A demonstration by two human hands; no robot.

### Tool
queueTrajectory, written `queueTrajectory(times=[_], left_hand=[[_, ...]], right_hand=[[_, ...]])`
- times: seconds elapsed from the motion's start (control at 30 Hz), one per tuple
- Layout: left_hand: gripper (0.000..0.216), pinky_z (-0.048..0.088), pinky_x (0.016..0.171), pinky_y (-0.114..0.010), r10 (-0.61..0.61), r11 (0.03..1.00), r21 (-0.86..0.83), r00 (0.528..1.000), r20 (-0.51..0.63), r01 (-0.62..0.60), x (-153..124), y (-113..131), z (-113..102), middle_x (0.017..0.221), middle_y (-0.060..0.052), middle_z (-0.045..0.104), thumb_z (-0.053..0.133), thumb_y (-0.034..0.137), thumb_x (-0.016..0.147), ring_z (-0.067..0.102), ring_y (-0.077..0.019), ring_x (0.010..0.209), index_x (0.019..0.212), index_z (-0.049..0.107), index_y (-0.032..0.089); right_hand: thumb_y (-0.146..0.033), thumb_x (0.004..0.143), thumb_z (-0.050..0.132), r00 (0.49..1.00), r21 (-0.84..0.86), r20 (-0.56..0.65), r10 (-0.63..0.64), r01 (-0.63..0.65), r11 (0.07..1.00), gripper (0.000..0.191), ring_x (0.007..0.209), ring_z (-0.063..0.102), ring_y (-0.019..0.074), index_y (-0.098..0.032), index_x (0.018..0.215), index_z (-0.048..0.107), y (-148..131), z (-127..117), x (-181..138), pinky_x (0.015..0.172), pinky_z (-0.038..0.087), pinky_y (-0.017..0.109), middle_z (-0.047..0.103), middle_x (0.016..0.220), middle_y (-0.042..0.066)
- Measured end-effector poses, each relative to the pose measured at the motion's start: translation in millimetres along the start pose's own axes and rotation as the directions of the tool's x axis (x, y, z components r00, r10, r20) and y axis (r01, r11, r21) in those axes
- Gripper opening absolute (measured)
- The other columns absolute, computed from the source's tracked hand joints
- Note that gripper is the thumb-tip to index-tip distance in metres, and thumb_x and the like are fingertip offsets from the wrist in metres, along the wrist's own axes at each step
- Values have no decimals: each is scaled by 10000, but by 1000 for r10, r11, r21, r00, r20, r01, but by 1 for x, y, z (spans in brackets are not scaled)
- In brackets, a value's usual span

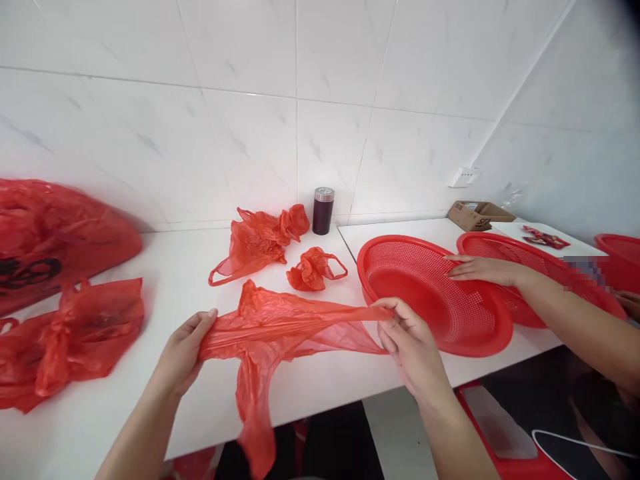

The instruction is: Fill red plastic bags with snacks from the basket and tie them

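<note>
A thin red plastic bag point(280, 327) is stretched sideways between my two hands above the white counter point(175, 267). My left hand point(183, 353) grips its left end with closed fingers. My right hand point(407, 340) pinches its right end. A loose part of the bag hangs down past the counter's front edge.
Two more crumpled red bags point(260, 240) point(314, 268) lie behind, with a dark jar point(323, 211) by the wall. A pile of red bags point(60, 293) fills the left. Another person's hand point(480, 268) rests on a red perforated basket point(435, 293); a second basket point(540, 260) and a cardboard box point(477, 215) stand at the right.
</note>
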State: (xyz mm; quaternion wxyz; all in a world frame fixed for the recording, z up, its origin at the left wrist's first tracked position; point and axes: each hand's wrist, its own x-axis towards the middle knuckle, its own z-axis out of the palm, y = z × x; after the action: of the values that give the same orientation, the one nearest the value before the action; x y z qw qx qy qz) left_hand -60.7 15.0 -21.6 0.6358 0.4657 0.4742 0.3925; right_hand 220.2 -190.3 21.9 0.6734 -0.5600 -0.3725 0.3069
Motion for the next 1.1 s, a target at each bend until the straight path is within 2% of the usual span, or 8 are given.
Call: queueTrajectory(times=[0.1, 0.23, 0.3, 0.43, 0.63, 0.8, 0.93, 1.1], left_hand=[[450, 508, 758, -374, 273, 930, 313, 934, -232, -194, -13, 2, -1, 996, -39, 604, 664, 556, 735, 602, -221, 875, 1016, 566, 219], [383, 321, 1078, -519, 806, 515, 592, 585, -88, -620, -70, -5, 55, 1304, -114, 473, 671, 405, 776, 444, -318, 1268, 1084, 532, 225], [337, 334, 1064, -539, 784, 423, 607, 608, 128, -673, -87, -19, 82, 1391, -129, 409, 678, 323, 772, 400, -343, 1304, 1064, 531, 241], [459, 393, 1010, -538, 756, 455, 610, 643, 122, -649, -67, -42, 79, 1359, -148, 451, 500, 104, 740, 429, -338, 1276, 1181, 476, 230], [333, 485, 805, -414, 446, 544, 729, 879, 169, -416, -38, -16, 4, 1133, -97, 558, 557, 228, 711, 549, -333, 1080, 1043, 565, 237], [252, 468, 714, -287, 6, 846, 499, 940, 342, -186, -69, 2, 20, 815, -21, 622, 648, 459, 792, 577, -215, 800, 834, 618, 212], [230, 486, 842, -264, -74, 997, 11, 935, 346, 74, -86, -3, 45, 864, -27, 664, 721, 414, 768, 609, -196, 905, 837, 691, 197], [205, 526, 548, -183, -265, 821, -401, 893, 363, 406, -90, -2, 30, 460, 59, 465, 769, 373, 722, 551, -101, 489, 904, 757, 279]], right_hand=[[-398, 943, 526, 999, 56, 31, 25, -27, 998, 216, 445, 263, 70, -216, 826, 524, -3, 8, 1, 438, 206, 207, 357, 496, -91], [-420, 959, 501, 996, 169, 80, 39, -52, 984, 331, 439, 298, 59, -210, 720, 410, -4, 47, -9, 430, 215, 201, 413, 512, -81], [-424, 966, 486, 970, 216, 233, 70, -122, 969, 306, 434, 331, 59, -211, 756, 422, -6, 69, -20, 438, 244, 199, 435, 513, -82], [-408, 978, 469, 905, 184, 411, 107, -197, 963, 267, 419, 324, 51, -194, 820, 491, -12, 74, -34, 465, 268, 198, 427, 490, -89], [-392, 918, 551, 993, 104, -87, 77, -68, 992, 295, 426, 253, 57, -191, 716, 473, -1, -10, 4, 425, 202, 200, 365, 475, -86], [-363, 885, 539, 954, -451, -212, -210, 95, 888, 192, 810, 582, 188, -215, 1008, 546, -1, -15, 15, 636, 474, 291, 604, 924, 55], [-224, 873, 531, 827, -751, 154, -541, 454, 480, 180, 1287, 406, 278, -262, 1036, 599, -23, 25, -15, 1047, 338, 505, 449, 1342, 90], [-262, 770, 696, 833, -810, 552, 38, 524, 262, 277, 1392, 221, 439, -268, 1046, 680, -1, 33, -23, 1081, 199, 647, 251, 1543, 85]])
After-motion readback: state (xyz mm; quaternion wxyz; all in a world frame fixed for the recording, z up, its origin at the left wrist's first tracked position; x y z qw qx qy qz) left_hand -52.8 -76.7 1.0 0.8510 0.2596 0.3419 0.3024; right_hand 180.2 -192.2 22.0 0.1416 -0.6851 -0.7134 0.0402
